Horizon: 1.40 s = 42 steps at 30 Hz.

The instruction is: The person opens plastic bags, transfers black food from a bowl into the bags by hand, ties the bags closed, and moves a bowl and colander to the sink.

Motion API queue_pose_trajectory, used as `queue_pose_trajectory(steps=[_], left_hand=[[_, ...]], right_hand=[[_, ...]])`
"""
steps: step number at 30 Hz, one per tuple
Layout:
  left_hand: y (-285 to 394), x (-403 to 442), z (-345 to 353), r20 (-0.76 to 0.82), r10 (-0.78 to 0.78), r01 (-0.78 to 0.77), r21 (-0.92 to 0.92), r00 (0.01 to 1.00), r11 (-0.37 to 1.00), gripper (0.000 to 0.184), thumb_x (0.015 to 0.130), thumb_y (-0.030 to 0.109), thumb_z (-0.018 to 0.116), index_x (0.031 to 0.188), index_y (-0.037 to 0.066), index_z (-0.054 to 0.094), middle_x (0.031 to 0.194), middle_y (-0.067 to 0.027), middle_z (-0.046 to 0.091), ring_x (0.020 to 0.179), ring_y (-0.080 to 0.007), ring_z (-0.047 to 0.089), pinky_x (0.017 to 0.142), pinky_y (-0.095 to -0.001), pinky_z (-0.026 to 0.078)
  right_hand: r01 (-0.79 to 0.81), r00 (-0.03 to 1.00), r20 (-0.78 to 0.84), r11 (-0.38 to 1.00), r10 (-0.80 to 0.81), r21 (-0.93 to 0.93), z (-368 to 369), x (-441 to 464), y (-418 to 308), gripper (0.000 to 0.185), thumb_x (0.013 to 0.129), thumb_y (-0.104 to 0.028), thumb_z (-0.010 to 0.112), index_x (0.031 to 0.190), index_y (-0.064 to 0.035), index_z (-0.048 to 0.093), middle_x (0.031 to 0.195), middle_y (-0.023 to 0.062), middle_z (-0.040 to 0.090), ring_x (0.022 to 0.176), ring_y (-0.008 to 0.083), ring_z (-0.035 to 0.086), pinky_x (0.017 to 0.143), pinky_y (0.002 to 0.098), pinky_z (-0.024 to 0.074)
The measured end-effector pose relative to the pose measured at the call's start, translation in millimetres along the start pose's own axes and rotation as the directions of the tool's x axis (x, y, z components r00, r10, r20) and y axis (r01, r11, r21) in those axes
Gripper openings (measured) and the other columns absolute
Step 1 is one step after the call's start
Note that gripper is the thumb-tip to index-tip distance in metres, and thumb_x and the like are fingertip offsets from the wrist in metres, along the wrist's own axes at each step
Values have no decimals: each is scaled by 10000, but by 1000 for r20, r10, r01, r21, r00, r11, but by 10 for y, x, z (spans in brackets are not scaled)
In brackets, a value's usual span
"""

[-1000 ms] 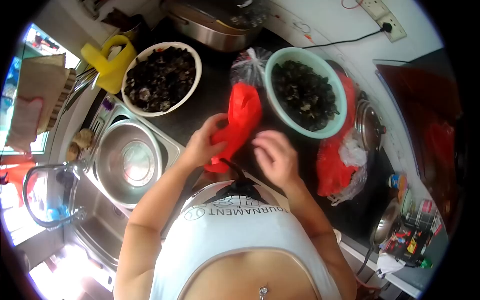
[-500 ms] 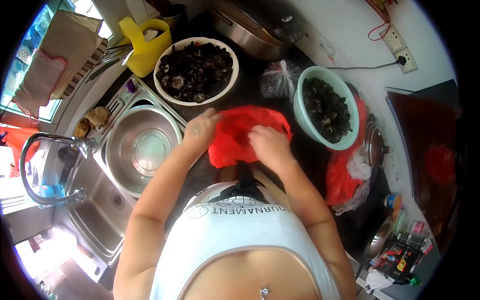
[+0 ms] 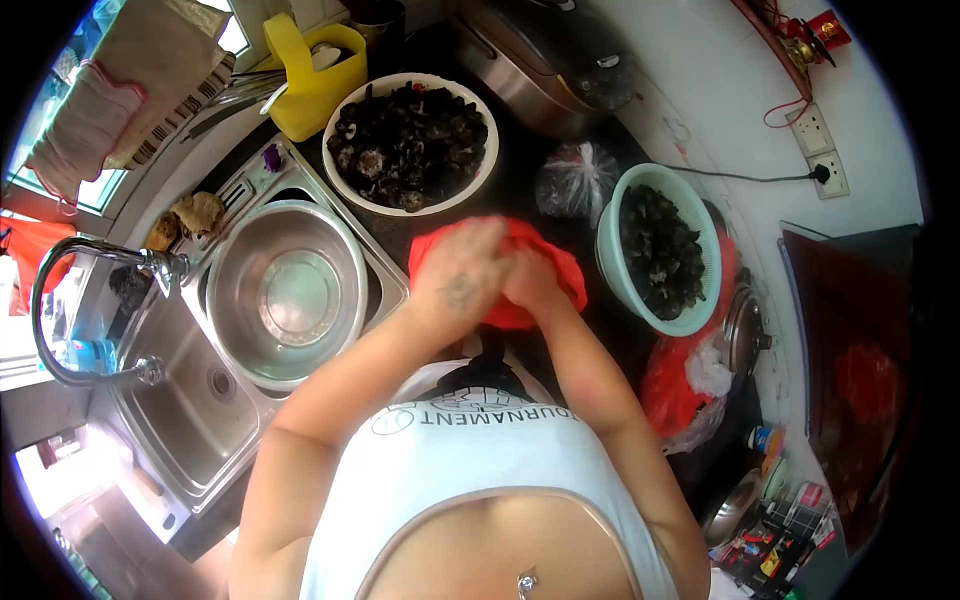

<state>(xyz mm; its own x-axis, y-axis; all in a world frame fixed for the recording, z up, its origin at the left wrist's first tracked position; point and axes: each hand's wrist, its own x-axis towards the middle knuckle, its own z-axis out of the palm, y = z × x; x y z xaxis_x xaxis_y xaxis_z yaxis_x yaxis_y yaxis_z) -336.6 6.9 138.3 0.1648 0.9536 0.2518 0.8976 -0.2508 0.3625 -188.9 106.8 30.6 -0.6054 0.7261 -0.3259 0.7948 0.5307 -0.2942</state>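
Observation:
A crumpled red plastic bag (image 3: 555,265) lies in front of me on the dark counter, under both hands. My left hand (image 3: 465,275) reaches across the bag's left part, its fingers smeared by motion and overlapping the other hand. Against it, my right hand (image 3: 530,283) is closed on the bag, with its fingertips partly hidden. Just beyond the bag stands a white-rimmed bowl (image 3: 490,165) full of dark, clumped pieces. To the right, a pale green colander (image 3: 612,250) holds similar dark pieces.
At left, a metal basin (image 3: 290,290) sits over the sink (image 3: 185,430) beside a curved faucet (image 3: 45,300). A yellow holder (image 3: 310,95), a knotted clear bag (image 3: 575,182) and a metallic appliance (image 3: 520,80) stand behind. Another red bag (image 3: 670,395) and a lid (image 3: 745,330) are at right.
My left hand has moved right across the bag, and the two hands, apart before, now meet over it. The bag looks more bunched. The whole view has shifted slightly.

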Motion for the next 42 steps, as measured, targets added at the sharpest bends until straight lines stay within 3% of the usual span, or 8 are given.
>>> queue_pose_trajectory(steps=[4, 8, 13, 19, 26, 30, 38, 42], left_hand=[[-331, -157, 947, 391, -50, -100, 355, 919, 929, 110, 804, 146, 530, 878, 136, 611, 840, -73, 664, 789, -214, 660, 624, -338, 516], [-607, -282, 995, 559, -115, -9, 215, 821, 977, 139, 804, 157, 560, 880, 105, 664, 880, -98, 685, 848, -232, 673, 713, -349, 530], [-497, 28, 868, 532, -2, 5, -4, 847, 1000, 166, 796, 111, 553, 873, 42, 683, 933, -156, 688, 885, -300, 674, 769, -401, 534], [-829, 24, 902, 335, -384, 439, -104, 861, 893, 300, 816, 80, 480, 1095, 24, 575, 952, -201, 670, 891, -336, 661, 777, -425, 516], [-665, -61, 979, 482, -154, 207, -59, 863, 976, 212, 833, 109, 502, 1010, 12, 566, 978, -206, 671, 930, -328, 661, 802, -408, 516], [-662, -121, 1052, 589, -375, 434, 45, 716, 900, 358, 843, 104, 471, 1181, -1, 522, 950, -244, 663, 923, -364, 658, 806, -457, 510], [-646, -107, 482, 490, -213, 351, -207, 845, 913, 288, 837, 108, 571, 1111, 25, 597, 973, -168, 675, 880, -329, 664, 799, -436, 522], [-756, 83, -167, 662, -245, 690, -577, 709, 437, 202, 874, 137, 594, 1009, -7, 637, 820, -122, 684, 730, -202, 665, 643, -332, 528]], right_hand=[[-92, 991, -103, 988, 80, -125, -130, 70, 150, 474, 846, -308, 619, 1235, -51, 533, 1191, 223, 586, 1084, 373, 576, 907, 466, 474], [-170, 952, 240, 980, 190, -102, -247, 121, 399, 373, 881, -341, 584, 1106, -51, 649, 1118, 202, 646, 1055, 371, 612, 894, 462, 488], [61, 934, 357, 980, 11, -191, -518, -89, -180, 281, 876, -233, 544, 1025, -48, 694, 1108, 220, 640, 1090, 335, 602, 901, 455, 479], [408, 881, 399, 836, -255, -366, -228, -11, 359, 217, 831, -163, 562, 950, -69, 716, 1317, 187, 519, 1216, 339, 494, 1019, 421, 392], [323, 905, 242, 935, -350, 144, -567, -50, -32, 330, 830, -131, 554, 1149, -118, 641, 1245, 147, 569, 1153, 330, 549, 950, 426, 457], [226, 901, 385, 974, -202, -18, -523, 258, -16, 430, 846, -235, 589, 1251, -94, 559, 1233, 184, 576, 1116, 346, 555, 913, 433, 459], [428, 826, 419, 904, -378, -28, -983, 147, -480, 221, 862, -238, 582, 930, -37, 642, 1051, 198, 632, 968, 354, 608, 836, 457, 475], [550, 737, 360, 817, -573, 173, -1434, 297, -556, 255, 834, -255, 622, 966, -40, 658, 886, 170, 664, 846, 335, 639, 764, 419, 495]])
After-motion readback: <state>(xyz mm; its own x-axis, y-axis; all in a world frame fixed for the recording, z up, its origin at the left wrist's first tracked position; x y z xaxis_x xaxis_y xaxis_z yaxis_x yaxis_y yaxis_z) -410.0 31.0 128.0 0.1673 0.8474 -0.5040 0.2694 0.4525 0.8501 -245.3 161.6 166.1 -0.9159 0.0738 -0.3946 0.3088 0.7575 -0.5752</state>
